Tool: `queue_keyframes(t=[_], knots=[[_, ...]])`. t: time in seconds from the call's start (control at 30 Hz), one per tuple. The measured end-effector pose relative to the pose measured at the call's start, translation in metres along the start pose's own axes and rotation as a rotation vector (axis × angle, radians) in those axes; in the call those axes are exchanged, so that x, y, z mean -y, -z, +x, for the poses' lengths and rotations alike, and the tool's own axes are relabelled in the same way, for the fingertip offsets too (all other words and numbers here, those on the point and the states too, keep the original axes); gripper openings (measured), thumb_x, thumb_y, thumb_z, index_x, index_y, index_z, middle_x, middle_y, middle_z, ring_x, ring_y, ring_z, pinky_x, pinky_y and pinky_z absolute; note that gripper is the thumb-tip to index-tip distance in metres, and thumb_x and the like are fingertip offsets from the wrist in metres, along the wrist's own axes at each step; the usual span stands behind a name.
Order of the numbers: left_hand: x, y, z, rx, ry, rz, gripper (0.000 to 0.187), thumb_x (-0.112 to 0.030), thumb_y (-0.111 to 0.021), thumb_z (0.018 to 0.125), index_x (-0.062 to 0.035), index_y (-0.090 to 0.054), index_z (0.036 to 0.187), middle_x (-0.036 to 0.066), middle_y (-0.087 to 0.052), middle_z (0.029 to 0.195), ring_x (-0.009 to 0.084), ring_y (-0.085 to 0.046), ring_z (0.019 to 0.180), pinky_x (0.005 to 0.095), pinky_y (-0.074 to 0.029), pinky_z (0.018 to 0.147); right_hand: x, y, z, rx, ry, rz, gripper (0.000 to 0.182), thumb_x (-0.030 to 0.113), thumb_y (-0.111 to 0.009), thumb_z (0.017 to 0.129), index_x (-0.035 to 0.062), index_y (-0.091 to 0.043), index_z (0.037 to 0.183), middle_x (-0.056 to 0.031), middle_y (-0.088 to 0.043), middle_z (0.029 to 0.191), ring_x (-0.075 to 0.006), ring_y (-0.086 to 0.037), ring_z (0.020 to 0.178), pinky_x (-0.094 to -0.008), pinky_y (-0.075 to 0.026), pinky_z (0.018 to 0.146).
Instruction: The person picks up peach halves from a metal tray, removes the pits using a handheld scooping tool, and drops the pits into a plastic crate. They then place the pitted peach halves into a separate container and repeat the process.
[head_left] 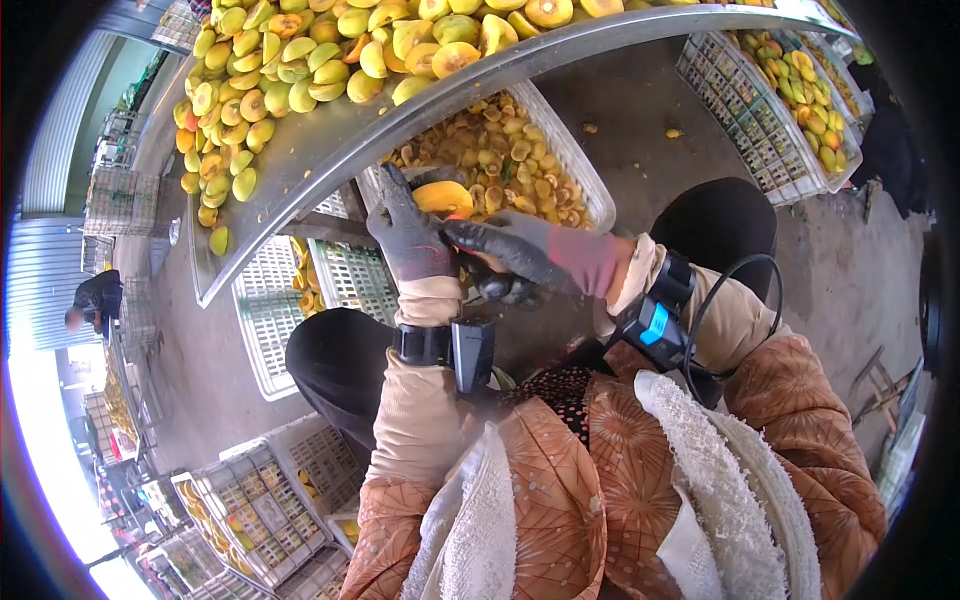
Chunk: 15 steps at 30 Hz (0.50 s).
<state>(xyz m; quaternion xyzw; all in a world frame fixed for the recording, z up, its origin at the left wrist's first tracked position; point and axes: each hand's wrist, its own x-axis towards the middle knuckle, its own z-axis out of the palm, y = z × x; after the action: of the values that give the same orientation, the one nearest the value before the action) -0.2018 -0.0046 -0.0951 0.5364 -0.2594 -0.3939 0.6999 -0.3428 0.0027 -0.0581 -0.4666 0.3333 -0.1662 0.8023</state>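
Both my hands wear grey gloves with pinkish cuffs and meet in front of me, above a white crate. My left hand (408,235) is closed around a piece of mango (441,197), its orange-yellow flesh facing up. Close against it, my right hand (525,250) has its fingers curled in. A small reddish bit shows between the hands, but I cannot make out what the right hand grips. Beneath them, the white crate (597,190) holds many yellow-brown fruit scraps. Halved mangoes (330,70) lie heaped on the metal table (345,150) just beyond.
The table's raised metal edge curves across in front of my hands. A crate of mangoes (765,140) stands at the far right. White crates (270,330) sit left of my knees, with stacked crates (260,500) lower left. Another person (98,300) is at far left.
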Motion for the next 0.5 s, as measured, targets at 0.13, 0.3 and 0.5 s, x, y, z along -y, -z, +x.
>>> queue_keyframes(t=[0.13,0.3,0.5], knots=[[-0.022,0.001,-0.009,0.484,0.259,-0.454,0.041,-0.044,-0.043,0.092,-0.0056,-0.057,0.084,0.012,-0.059,0.072,0.0264,-0.060,0.064,0.0333,-0.052,0.057,0.000,0.000,-0.005,0.252,-0.110,0.297,0.043,0.051,-0.049,0.088,0.0103,-0.054,0.076,0.0038,-0.045,0.055,-0.0046,-0.040,0.044,-0.0211,-0.030,0.039],[-0.025,0.024,0.001,0.360,0.378,-0.467,0.039,-0.040,-0.041,0.092,-0.0051,-0.056,0.097,0.014,-0.062,0.080,0.0256,-0.062,0.073,0.0357,-0.052,0.067,-0.020,0.000,0.011,0.211,0.311,-0.045,0.038,0.045,-0.054,0.087,0.0073,-0.059,0.086,0.0023,-0.049,0.062,-0.0055,-0.047,0.053,-0.0196,-0.038,0.047],[-0.057,0.130,0.068,-0.510,-0.450,0.786,0.036,-0.031,-0.061,0.083,-0.0035,-0.060,0.106,0.012,-0.063,0.102,0.0288,-0.061,0.090,0.0355,-0.048,0.080,-0.037,0.011,0.018,-0.101,-0.062,-0.252,0.045,0.045,-0.058,0.085,0.0005,-0.061,0.090,-0.0046,-0.056,0.069,-0.0119,-0.051,0.059,-0.0285,-0.043,0.055]])
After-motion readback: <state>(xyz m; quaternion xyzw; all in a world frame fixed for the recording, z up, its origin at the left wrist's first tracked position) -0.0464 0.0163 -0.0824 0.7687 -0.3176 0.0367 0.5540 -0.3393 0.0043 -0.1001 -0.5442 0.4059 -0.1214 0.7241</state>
